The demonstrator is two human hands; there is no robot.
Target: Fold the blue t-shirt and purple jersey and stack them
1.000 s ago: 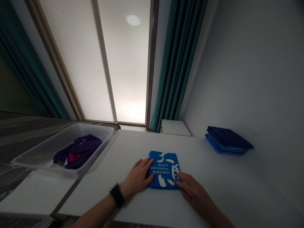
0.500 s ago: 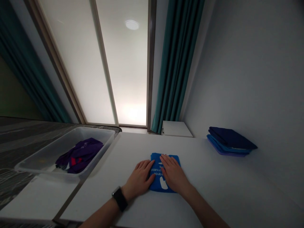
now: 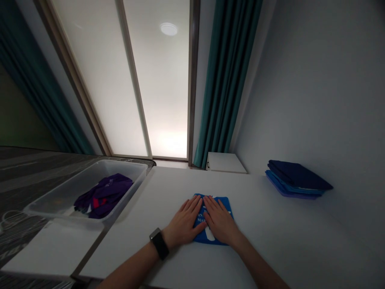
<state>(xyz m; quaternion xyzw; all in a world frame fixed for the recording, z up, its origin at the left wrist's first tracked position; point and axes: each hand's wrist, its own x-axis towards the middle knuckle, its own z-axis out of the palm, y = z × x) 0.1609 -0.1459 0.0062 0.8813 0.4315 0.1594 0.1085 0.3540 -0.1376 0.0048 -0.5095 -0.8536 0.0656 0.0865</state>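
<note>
A blue piece of cloth [image 3: 224, 238], folded into a small rectangle with white printed lettering, lies flat on the white table [image 3: 174, 182]. My left hand [image 3: 188, 220] rests palm down over its left part, fingers stretched out. On its middle and right part lies my right hand [image 3: 219, 220], also flat with straight fingers. The two hands almost meet at the fingertips and cover much of the print. A dark smartwatch sits on my left wrist.
To the left stands a translucent plastic bin [image 3: 60, 190] holding crumpled purple cloth [image 3: 112, 194]. A stack of folded dark and bright blue cloths [image 3: 297, 180] lies at the right by the wall. Behind the table is a white cabinet [image 3: 225, 161].
My left hand has slid right and farther onto the blue cloth, closer to my right hand. My right hand stays flat on the cloth. The view has shifted slightly.
</note>
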